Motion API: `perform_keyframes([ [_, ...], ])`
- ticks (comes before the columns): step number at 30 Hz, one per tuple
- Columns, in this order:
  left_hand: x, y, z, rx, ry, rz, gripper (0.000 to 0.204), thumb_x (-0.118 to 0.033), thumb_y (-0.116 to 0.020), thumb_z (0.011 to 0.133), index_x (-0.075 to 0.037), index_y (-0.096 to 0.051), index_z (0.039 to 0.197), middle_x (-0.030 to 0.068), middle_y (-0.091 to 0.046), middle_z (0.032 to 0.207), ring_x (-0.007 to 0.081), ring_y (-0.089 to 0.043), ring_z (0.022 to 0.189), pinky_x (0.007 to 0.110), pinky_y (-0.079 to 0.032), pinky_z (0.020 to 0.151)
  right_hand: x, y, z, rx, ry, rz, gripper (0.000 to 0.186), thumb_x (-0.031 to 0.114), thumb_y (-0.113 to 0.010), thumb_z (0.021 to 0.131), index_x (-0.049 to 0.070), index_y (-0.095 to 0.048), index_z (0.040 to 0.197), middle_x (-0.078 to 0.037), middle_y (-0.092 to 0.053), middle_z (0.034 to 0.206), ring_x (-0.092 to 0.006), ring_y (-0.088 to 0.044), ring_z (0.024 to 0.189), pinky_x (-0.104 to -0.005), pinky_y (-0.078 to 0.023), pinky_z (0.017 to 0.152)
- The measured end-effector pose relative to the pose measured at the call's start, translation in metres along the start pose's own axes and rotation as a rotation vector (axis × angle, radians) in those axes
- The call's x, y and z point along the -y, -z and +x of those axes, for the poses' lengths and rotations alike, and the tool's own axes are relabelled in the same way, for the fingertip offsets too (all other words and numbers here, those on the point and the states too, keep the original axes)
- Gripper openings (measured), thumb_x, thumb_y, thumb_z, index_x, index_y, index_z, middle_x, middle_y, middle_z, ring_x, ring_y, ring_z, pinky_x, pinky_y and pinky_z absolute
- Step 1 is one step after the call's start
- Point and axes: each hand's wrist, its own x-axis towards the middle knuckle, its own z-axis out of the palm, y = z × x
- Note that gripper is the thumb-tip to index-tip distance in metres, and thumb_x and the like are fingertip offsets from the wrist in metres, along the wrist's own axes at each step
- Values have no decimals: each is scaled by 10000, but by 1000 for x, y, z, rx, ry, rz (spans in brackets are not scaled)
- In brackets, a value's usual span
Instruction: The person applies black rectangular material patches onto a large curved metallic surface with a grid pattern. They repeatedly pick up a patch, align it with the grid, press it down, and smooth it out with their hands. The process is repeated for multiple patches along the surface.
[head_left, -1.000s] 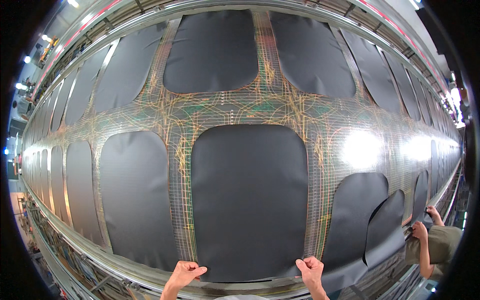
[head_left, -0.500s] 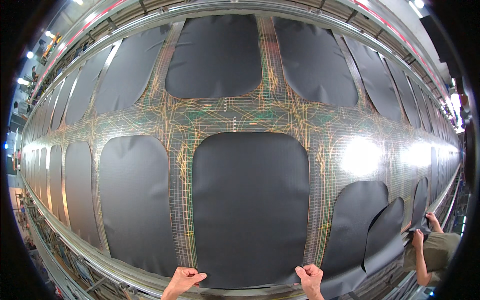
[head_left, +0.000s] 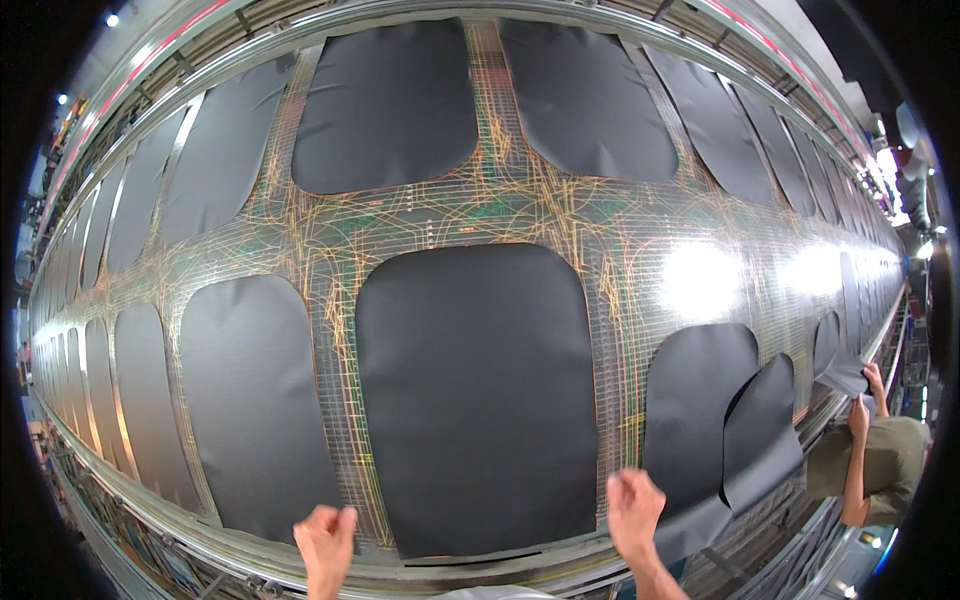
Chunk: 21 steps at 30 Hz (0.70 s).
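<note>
A large black sheet [head_left: 478,395] is laid flat at table [head_left: 640,250] centre, near edge. Left hand [head_left: 326,535] & right hand [head_left: 634,505] are set at its near corners, fingers curled onto it, apparently to square it.

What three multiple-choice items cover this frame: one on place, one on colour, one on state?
1. Where is the left hand?
A. at the lower left corner of the large centre dark sheet
B. on the top rail
C. on the co-worker's sleeve

2. What colour are the sheets laid on the gridded table?
A. white
B. dark grey to black
C. red

3. How do the two sheets right of the right hand lie?
A. rolled up
B. flat and apart
C. overlapping, hanging past the near edge

Answers:
1 A, its fingers sit at that corner near the table's front edge.
2 B, every sheet looks dark and matt.
3 C, one covers part of the other.
</note>
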Motion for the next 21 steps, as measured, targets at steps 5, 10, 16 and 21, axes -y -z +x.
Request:
perform_keyframes([
  [5, -63, 15, 102, -176, -341, -168, 105, -44, -664, 887, 48, -669, 938, 120, -688, 822, 134, -618, 699, 281, -512, 648, 67, -25, 123, -172, 379, 122, 198, 28, -662, 857, 13, -669, 1054, -104, -632, 931, -227, -586, 797, -332, -485, 738],
  [10, -135, -3, 206, -262, -608, -215, 212, -44, -676, 866, -10, -683, 1075, 105, -644, 880, 205, -625, 783, 308, -506, 658, 94, -79, 209, -238, 401, 31, 293, 112, -680, 868, 20, -656, 1145, -129, -579, 1046, -296, -516, 971, -406, -422, 878],
  [16, -172, -26, 245, -298, -697, -89, 229, -79, -707, 841, -8, -698, 1058, 121, -651, 934, 260, -621, 828, 370, -492, 779, 106, -107, 225, -268, 415, -146, 311, 165, -688, 862, 41, -649, 1145, -118, -538, 1118, -343, -464, 1045, -466, -377, 923],
  [21, -183, -36, 256, -246, -622, -146, 162, -95, -717, 832, 1, -716, 962, 121, -653, 907, 248, -635, 823, 370, -486, 764, 105, -109, 229, -307, 425, -64, 175, 178, -711, 844, 86, -705, 993, -80, -566, 1079, -306, -475, 1054, -449, -360, 943],
])
